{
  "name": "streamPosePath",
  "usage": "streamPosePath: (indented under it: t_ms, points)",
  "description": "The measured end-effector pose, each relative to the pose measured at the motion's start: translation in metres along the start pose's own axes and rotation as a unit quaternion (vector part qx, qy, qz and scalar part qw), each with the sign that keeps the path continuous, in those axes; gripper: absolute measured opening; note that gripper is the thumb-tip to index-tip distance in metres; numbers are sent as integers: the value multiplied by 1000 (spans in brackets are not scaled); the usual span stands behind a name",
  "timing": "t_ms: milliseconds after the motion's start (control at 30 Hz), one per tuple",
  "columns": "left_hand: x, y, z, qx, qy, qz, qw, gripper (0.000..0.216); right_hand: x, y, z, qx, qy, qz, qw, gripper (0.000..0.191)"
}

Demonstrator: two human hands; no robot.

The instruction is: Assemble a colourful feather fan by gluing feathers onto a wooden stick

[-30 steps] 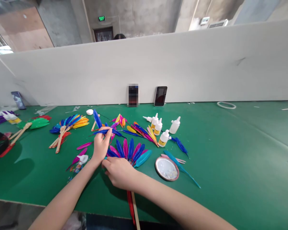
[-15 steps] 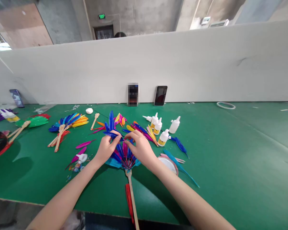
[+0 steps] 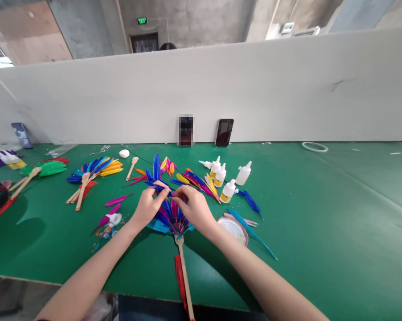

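Observation:
Above the feather fan (image 3: 179, 218), my left hand (image 3: 150, 200) is closed on blue feathers (image 3: 156, 167), whose vanes stand up and out past its fingers. Close beside it, my right hand (image 3: 194, 203) is pinched, fingertips almost meeting the left ones; what lies between them is too small to make out. The fan, with blue, magenta and turquoise feathers, lies under both hands. Its wooden handle (image 3: 184, 276) points toward me, with a red tassel (image 3: 180, 278) alongside. Part of the fan is hidden by my right hand.
White glue bottles (image 3: 228, 191) and loose feathers (image 3: 201, 183) lie behind my right hand. A round lid (image 3: 233, 229) and a turquoise feather (image 3: 254, 234) are to the right. Other feather fans (image 3: 97, 169) lie at left. Phones (image 3: 224, 133) lean on the white partition (image 3: 271, 89).
My right fingertips have drawn slightly inward and closed a little more near the left ones. My left hand keeps its hold on the blue feathers; the view has shifted very slightly.

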State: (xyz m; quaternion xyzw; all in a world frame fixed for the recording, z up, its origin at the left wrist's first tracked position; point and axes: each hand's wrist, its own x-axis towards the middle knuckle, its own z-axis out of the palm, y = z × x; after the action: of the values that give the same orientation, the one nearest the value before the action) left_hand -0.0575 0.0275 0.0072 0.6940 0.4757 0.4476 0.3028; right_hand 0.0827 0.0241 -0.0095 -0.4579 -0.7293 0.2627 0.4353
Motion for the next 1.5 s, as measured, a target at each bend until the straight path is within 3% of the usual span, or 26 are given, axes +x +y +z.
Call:
streamPosePath:
  t_ms: [467, 833, 967, 1133, 1267, 1400, 1500]
  points:
    - [1, -2, 0, -21, 7, -23, 999, 17, -1, 1, 2, 117, -78, 59, 988, 11]
    - [5, 0, 1, -46, 65, -90, 993, 18, -3, 1, 7, 24, -22, -19, 999, 11]
    - [7, -4, 0, -62, 106, -94, 988, 20, -3, 0, 5, 33, -12, 7, 999, 10]
    - [12, -13, -3, -129, 204, -104, 965, 22, -6, -6, 5, 57, 15, 58, 997, 9]
    - [14, -18, -6, -141, 234, -105, 956, 20, -17, -17, 15, 78, -63, 39, 994, 13]
    - [13, -17, -6, -123, 228, -94, 961, 20, -32, -29, 29, 30, -166, -57, 984, 17]
    - [11, -15, -5, -105, 221, -83, 966, 21, -39, -32, 36, -2, -200, -105, 974, 16]
